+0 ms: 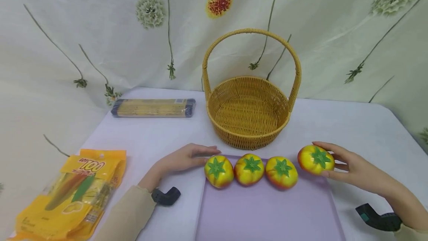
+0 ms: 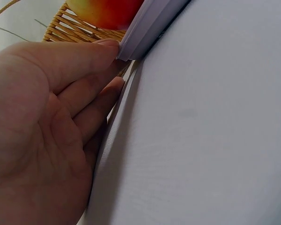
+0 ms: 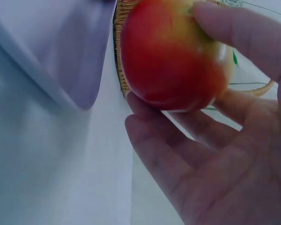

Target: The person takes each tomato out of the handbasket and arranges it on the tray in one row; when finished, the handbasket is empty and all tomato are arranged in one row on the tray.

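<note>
My right hand holds a yellow-red persimmon with a green star-shaped top, at the far right corner of the lilac tray. In the right wrist view, the thumb is on top of this persimmon and the fingers are under its side. Three similar persimmons sit in a row along the tray's far edge: one at left, one in the middle and one at right. At the tray's far left corner, my left hand grips the rim between thumb and fingers.
Behind the tray stands a wicker basket with a tall arched handle. A clear-wrapped bundle of dry noodles lies at the back left. Yellow snack bags lie along the left side. A flowered cloth hangs behind the table.
</note>
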`<state>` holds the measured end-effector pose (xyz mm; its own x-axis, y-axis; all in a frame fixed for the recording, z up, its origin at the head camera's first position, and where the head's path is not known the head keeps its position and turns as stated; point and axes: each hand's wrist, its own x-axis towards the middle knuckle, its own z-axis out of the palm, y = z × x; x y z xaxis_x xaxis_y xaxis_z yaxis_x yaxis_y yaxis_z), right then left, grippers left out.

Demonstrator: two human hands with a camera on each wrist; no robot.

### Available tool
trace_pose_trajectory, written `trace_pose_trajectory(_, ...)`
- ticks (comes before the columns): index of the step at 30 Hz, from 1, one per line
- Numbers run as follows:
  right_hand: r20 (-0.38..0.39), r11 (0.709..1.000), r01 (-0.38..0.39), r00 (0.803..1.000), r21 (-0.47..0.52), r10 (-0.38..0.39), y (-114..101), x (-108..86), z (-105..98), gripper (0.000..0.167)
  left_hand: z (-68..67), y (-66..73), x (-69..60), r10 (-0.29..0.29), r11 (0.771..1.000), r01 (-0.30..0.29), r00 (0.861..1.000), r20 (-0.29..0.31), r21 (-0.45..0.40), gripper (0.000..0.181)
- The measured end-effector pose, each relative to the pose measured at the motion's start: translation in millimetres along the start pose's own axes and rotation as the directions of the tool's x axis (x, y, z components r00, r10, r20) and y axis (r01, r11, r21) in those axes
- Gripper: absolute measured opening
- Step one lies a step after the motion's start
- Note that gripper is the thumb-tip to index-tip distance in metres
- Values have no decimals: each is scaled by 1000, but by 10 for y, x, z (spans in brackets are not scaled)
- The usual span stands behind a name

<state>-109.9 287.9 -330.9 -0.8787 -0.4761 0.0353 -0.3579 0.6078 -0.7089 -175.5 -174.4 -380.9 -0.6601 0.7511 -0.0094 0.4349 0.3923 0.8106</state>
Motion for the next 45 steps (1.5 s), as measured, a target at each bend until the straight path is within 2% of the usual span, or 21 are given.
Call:
trace_pose_trajectory(10, 131, 999, 13, 991, 45, -19, 46, -58, 28, 63, 2, 10, 7, 16, 1000, -16, 1000, 1, -6, 38)
trace_pose_trajectory(17, 166, 994, 93, 983, -61, -81, 70, -95, 50, 62, 9, -7, 24, 25, 1000, -25, 1000, 1, -4, 38)
trace_pose_trajectory(22, 178, 988, 144, 975, -59, -131, 78, -89, 44, 62, -15, 28, 23, 17, 1000, -17, 1000, 0, -1, 38)
trace_pose_trajectory(32, 189, 989, 114, 977, -94, -95, 72, -82, 31, 64, -36, 32, 11, 20, 1000, -20, 1000, 0, 8, 38)
trace_pose_trajectory(38, 200, 993, 81, 978, -84, -63, 48, -69, 32, 64, -39, 28, -3, 20, 1000, -20, 1000, 0, 9, 37)
trace_pose_trajectory(45, 195, 993, 84, 979, -83, -67, 29, -65, 35, 65, -32, 8, -15, 14, 1000, -14, 1000, -4, -2, 38)
